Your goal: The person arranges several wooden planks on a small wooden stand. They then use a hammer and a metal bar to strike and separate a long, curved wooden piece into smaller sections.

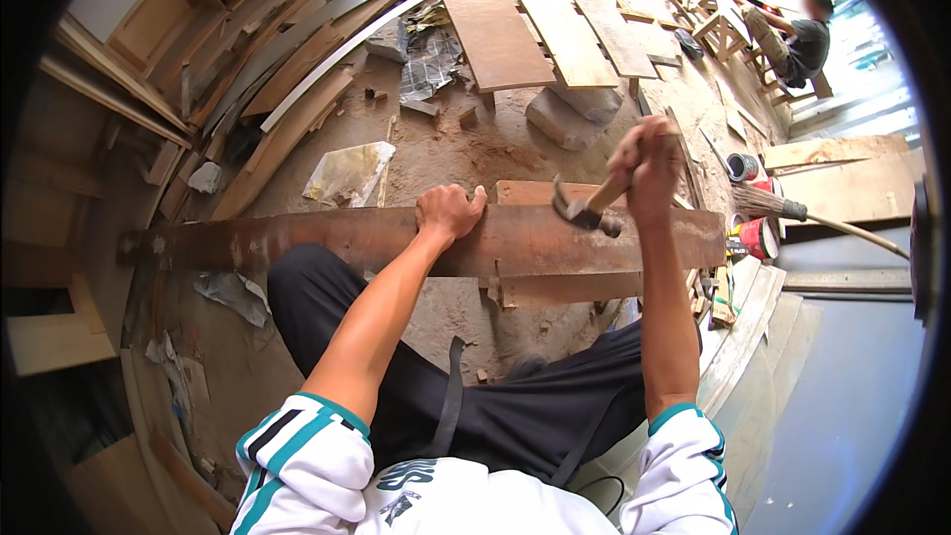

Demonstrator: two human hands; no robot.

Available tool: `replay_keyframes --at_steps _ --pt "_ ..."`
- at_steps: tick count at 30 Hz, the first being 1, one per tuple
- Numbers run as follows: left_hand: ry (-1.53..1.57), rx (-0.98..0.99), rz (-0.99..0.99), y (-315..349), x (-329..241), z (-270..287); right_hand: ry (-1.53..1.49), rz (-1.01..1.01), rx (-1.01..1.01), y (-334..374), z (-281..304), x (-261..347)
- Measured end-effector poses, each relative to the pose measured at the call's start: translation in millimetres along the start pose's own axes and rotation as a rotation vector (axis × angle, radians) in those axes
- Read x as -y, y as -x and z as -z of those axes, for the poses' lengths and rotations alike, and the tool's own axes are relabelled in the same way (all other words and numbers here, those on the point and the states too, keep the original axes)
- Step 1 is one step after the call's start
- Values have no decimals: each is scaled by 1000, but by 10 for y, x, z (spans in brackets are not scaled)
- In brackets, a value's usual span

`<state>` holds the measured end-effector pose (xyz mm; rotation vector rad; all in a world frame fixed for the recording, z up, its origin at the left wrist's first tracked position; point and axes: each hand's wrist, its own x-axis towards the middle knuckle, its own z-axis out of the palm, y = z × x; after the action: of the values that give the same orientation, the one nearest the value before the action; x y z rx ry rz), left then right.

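Observation:
A long brown wooden plank (pixel 337 233) lies crosswise in front of me, over my bent legs. My left hand (pixel 451 211) is closed over its far edge, near the middle, with the thumb pointing up. My right hand (pixel 649 166) grips the wooden handle of a claw hammer (pixel 594 208). The hammer's dark metal head hangs over the right half of the plank; whether it touches the wood I cannot tell. A shorter board (pixel 573 289) lies under the plank and shows on both its far and near sides. No nail can be made out.
Flat boards (pixel 495 40) lie in a row beyond, near a large stone (pixel 565 119). Timber strips (pixel 327 50) are stacked at the left. Paint cans (pixel 759 238) and a brush-ended pole (pixel 773 203) stand at the right. Another person (pixel 802 40) sits at the far right.

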<state>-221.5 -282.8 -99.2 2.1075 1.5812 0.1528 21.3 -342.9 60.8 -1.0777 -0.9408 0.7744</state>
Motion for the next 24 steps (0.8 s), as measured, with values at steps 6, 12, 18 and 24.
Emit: replay_keyframes --at_steps 6,12,18,24 --pt "13 14 7 -2 22 2 160 -148 286 521 -416 -133" --pt "5 10 -23 24 12 35 439 14 447 788 -795 -215" --pt "22 -23 -48 -26 103 -44 531 110 561 883 -918 -271" --pt "21 -53 -45 -54 155 -100 479 65 544 938 -949 -344"
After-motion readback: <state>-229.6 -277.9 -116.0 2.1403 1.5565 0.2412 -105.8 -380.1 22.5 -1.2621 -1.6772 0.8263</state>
